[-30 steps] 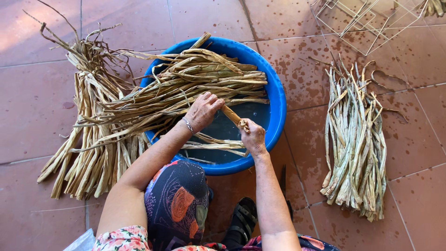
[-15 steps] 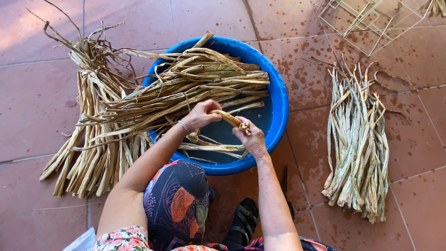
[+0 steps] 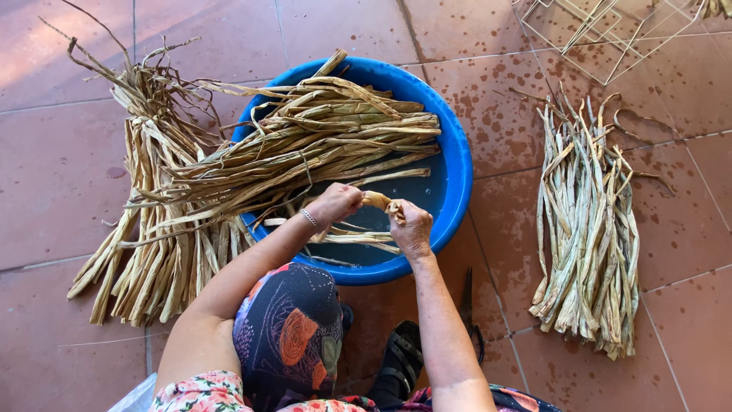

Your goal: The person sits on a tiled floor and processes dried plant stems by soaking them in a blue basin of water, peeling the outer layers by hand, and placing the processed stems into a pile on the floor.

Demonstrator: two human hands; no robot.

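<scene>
Gripping one tan strip (image 3: pixel 377 200) between them, both hands worked over the near half of the blue basin (image 3: pixel 457 175). Left hand (image 3: pixel 335 203) was clenched on the strip's left end; right hand (image 3: pixel 410 226) was clenched on its right end, slightly nearer the person. The short exposed length of the strip ran left-to-right between the two fists, tilting a little nearer at the right end, and looked bent or twisted there; I could not tell whether it was being wrung or folded. Both hands were in contact with it, so neither was nearer.

The strip sat above the water, just near of the soaking bundle (image 3: pixel 328 137), whose long axis also ran left-to-right across the basin. A few loose strips (image 3: pixel 358 238) lay in the water directly beneath the hands.

Dry bundle (image 3: pixel 152 229) lay on the tiled floor (image 3: pixel 46 175) left of the basin, partly under the soaking one. A greener pile (image 3: pixel 587 229) lay well apart on the right, long axis near-to-far. Scissors (image 3: pixel 469 313) rested on the floor beside the right forearm.
</scene>
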